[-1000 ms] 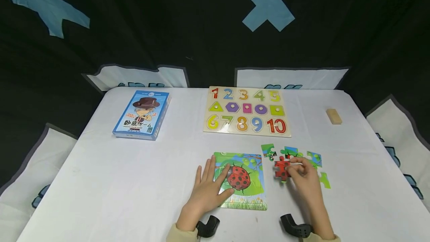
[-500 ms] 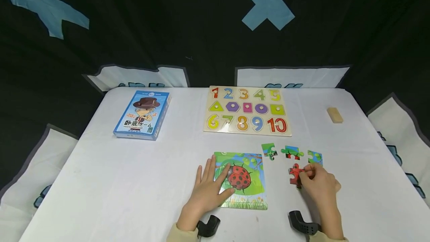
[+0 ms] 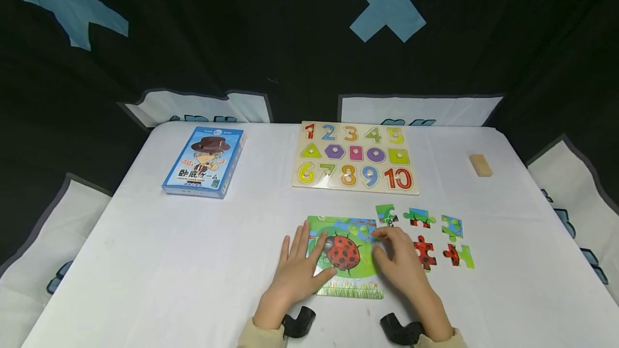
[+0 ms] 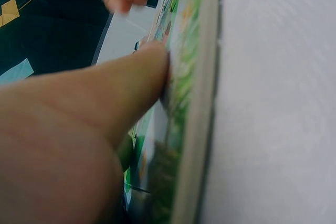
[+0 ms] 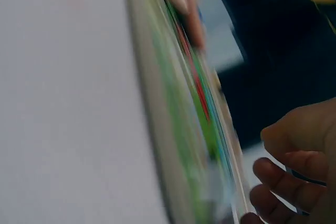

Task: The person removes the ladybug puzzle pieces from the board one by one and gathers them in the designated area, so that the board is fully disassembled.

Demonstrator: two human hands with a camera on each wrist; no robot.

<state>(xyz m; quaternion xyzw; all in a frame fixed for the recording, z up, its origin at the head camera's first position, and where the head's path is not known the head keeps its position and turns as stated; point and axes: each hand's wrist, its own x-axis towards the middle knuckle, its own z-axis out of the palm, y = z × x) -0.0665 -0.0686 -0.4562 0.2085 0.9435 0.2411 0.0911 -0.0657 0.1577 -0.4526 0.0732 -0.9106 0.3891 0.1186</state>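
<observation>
Left hand [image 3: 296, 268] flat on ladybug puzzle [image 3: 345, 254], fingers wide; right hand [image 3: 400, 258] loosely bent at its right edge.

There is one counter [image 3: 193, 262], and on it one ladybug jigsaw [image 3: 354, 278] and five loose jigsaw pieces: three in the farther row [image 3: 385, 212] [image 3: 419, 216] [image 3: 452, 225], two in the nearer [image 3: 425, 255] [image 3: 465, 258]. One wooden number board [image 3: 338, 176] carries fifteen inserts: ten numbers [image 3: 348, 175], 1 to 10, and five shapes, namely one triangle [image 3: 311, 152], one hexagon [image 3: 334, 152], one pink square [image 3: 355, 153], one purple round [image 3: 375, 154] and one green four-sided shape [image 3: 398, 157]. There is one blue game box [image 3: 205, 162] and one wooden block [image 3: 481, 165]. Two hands' fingers [image 3: 303, 241] [image 3: 387, 232] show, with two sleeves [image 3: 261, 337] [image 3: 441, 341] and two black curved wrist pieces [image 3: 300, 322] [image 3: 402, 332]. Two light-blue patches [image 3: 67, 4] [image 3: 389, 1] show on one black cloth [image 3: 217, 42].
</observation>
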